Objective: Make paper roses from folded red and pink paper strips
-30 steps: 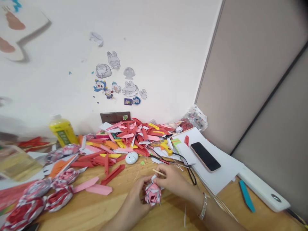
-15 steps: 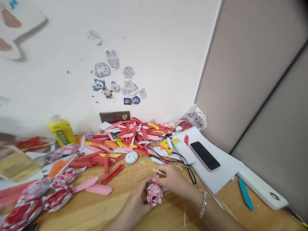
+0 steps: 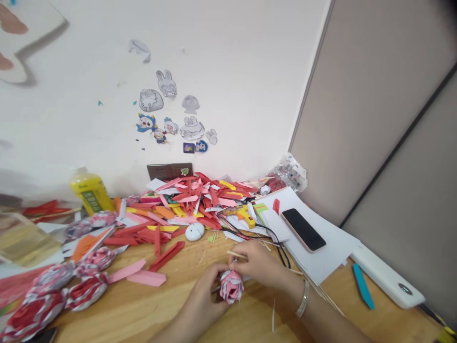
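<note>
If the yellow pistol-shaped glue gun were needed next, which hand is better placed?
Likely the right hand: it is nearer the glue gun, though it pinches a thin tan stick. The left hand is farther, holding the pink-and-white folded-paper flower.

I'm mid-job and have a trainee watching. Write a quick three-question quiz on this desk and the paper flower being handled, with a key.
1. True or false: the phone lies on the white paper.
2. Which colours show on the paper flower at the left hand?
a) blue and green
b) pink and white
c) black and yellow
3. What does the right hand hold between its fingers, pointing out above the flower?

Key:
1. True
2. b
3. A thin stick
</note>
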A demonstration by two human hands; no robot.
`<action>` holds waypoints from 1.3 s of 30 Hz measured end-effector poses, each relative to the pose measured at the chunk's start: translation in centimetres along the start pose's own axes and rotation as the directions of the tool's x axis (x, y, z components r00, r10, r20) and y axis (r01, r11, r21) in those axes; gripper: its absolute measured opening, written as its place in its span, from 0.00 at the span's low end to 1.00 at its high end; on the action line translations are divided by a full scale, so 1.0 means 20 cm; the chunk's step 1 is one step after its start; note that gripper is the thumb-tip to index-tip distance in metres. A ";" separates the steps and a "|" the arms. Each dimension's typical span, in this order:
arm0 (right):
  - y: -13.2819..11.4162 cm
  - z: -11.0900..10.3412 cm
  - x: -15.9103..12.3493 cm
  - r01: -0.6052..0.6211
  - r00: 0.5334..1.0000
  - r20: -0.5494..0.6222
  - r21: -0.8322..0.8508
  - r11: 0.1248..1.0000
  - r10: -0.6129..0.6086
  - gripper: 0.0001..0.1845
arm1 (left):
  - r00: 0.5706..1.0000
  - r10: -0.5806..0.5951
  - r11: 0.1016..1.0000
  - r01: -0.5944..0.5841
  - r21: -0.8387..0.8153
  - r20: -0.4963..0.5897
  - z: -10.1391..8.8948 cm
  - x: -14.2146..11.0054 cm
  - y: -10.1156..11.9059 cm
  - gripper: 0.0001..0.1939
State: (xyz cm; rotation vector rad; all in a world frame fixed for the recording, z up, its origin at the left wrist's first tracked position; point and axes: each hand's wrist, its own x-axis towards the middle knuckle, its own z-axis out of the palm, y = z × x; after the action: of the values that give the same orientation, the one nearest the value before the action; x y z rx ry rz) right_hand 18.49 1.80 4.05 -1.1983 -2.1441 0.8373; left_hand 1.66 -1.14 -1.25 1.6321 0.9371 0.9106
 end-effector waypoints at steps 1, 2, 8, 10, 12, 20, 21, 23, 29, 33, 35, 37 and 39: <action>0.00 0.00 0.00 0.007 1.000 0.002 -0.015 1.000 -0.007 0.05 | 1.000 -0.010 1.000 0.010 -0.007 0.005 0.00 0.00 0.00 0.18; 0.01 0.00 0.00 0.008 1.000 0.009 -0.033 0.999 -0.008 0.05 | 1.000 -0.019 1.000 0.019 -0.013 0.011 0.00 0.00 0.01 0.18; 0.02 -0.03 0.00 -0.022 0.999 0.044 -0.153 0.988 0.029 0.04 | 0.999 0.028 0.995 -0.026 0.096 -0.019 0.01 0.00 0.02 0.16; 0.02 -0.03 -0.01 0.001 0.998 0.061 -0.172 0.985 0.009 0.04 | 0.999 0.034 0.994 -0.033 0.103 -0.007 0.01 0.00 0.02 0.16; 0.01 -0.03 -0.01 0.027 0.998 0.063 -0.205 0.978 -0.015 0.05 | 1.000 0.021 0.997 -0.021 0.078 0.011 0.01 0.00 0.01 0.17; 0.02 -0.03 -0.01 0.133 0.990 0.083 -0.314 0.940 -0.112 0.04 | 1.000 -0.013 0.998 0.012 0.066 0.020 -0.01 0.01 -0.02 0.18; 0.02 -0.04 -0.01 0.135 0.989 0.092 -0.301 0.944 -0.112 0.03 | 1.000 -0.013 0.997 0.011 0.072 0.022 -0.01 0.01 -0.02 0.18; 0.02 -0.05 -0.01 0.137 0.989 0.101 -0.288 0.948 -0.112 0.03 | 0.999 -0.009 0.998 0.007 0.070 0.030 -0.02 0.01 -0.01 0.18; 0.02 -0.03 -0.01 0.153 0.987 0.094 -0.346 0.926 -0.129 0.04 | 1.000 0.020 0.995 -0.022 0.098 0.022 -0.02 0.01 -0.02 0.19; 0.03 -0.01 0.00 0.169 0.986 0.077 -0.372 0.913 -0.151 0.05 | 0.999 0.054 0.993 -0.053 0.106 -0.003 -0.01 0.00 -0.04 0.22; 0.02 -0.01 0.00 0.147 0.989 0.058 -0.329 0.933 -0.136 0.05 | 0.997 0.080 0.993 -0.078 0.094 -0.016 -0.01 0.00 -0.04 0.23; 0.01 -0.02 0.00 0.103 0.995 0.041 -0.252 0.962 -0.095 0.06 | 0.995 0.095 0.992 -0.093 0.090 -0.019 -0.02 0.01 -0.04 0.22; 0.01 -0.03 -0.01 0.048 0.999 0.028 -0.189 0.981 -0.044 0.09 | 0.996 0.091 0.992 -0.089 0.091 -0.020 -0.03 0.01 -0.03 0.20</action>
State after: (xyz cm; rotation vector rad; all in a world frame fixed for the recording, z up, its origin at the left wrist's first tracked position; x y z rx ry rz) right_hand 19.12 1.93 4.22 -1.2308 -2.3040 0.6418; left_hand 1.24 -0.59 -1.66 1.7552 0.9393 0.9634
